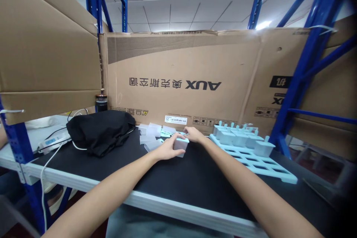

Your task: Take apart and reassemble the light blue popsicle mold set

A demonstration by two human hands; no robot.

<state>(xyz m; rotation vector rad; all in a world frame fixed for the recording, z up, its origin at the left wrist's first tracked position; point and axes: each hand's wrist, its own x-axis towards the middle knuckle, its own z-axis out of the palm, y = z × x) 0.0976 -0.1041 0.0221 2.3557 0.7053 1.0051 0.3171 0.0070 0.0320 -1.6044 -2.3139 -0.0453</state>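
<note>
Left hand holds a clear cup beside the loose pile

We see the left hand (169, 149) partly closed around a clear cup (180, 148) with a light-blue top, fingers over the far side and thumb along the near side. The cup is near the middle of the black-topped table (206, 182). Just beyond it, the right hand (194, 135) reaches in with its fingers bent down near a light-blue piece; they are partly hidden from us, so we cannot tell how far open that hand is or whether it grips anything.

Left of the hands, we find a pile of loose clear cups (154, 130), some lying tilted. Well to the right is a light-blue rack (288, 178), with cups topped by stick handles (266, 139) standing toward its back and right side. On the left we have a crumpled black cloth (102, 132), with a dark jar (101, 104) behind it. Cardboard (178, 59) with upside-down lettering walls off the back.
</note>
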